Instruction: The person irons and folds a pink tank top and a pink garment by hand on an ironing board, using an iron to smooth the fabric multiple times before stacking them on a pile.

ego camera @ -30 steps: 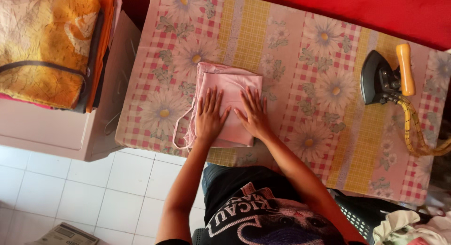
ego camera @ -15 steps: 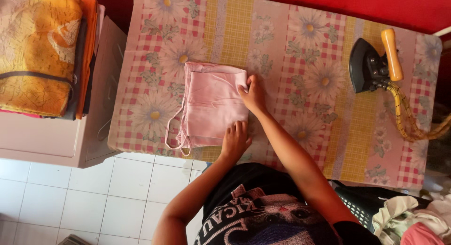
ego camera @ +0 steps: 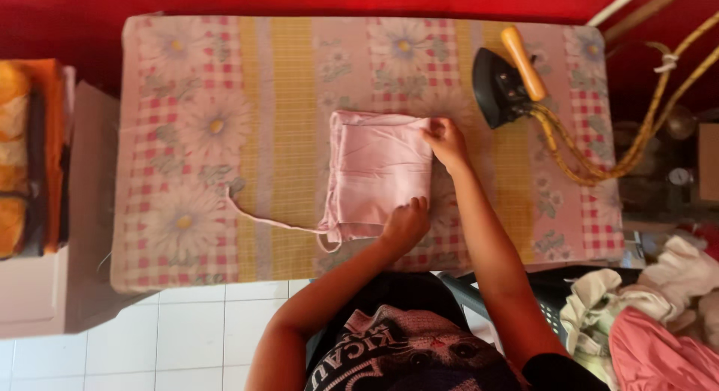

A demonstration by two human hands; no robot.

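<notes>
Right hand sits at the far right corner of the folded pink garment, fingers curled over that corner, looks like a light pinch on the cloth edge, not a full fist. Left hand rests at the near right corner of the same garment, knuckles bent, fingers pressing or nipping the hem; exact grip hard to tell since fingertips are tucked. Both hands are on the garment's right edge, so the cloth lies to the left of both, spreading away from them. The garment is a rough rectangle, long axis running near-to-far across the board, slightly taller than wide. Neither hand is really nearer, both touch it. A thin pink strap trails from the near left corner out leftward over the padded ironing table. Open room: wide bare stretch of floral checked cover to the left, a fair band beyond the far edge. Tighter to the right: black iron with orange handle stands near the right hand, apart from it, its braided cord looping off right. Near table edge is just beside the left hand. Heap of clothes lies lower right, off the table.
</notes>
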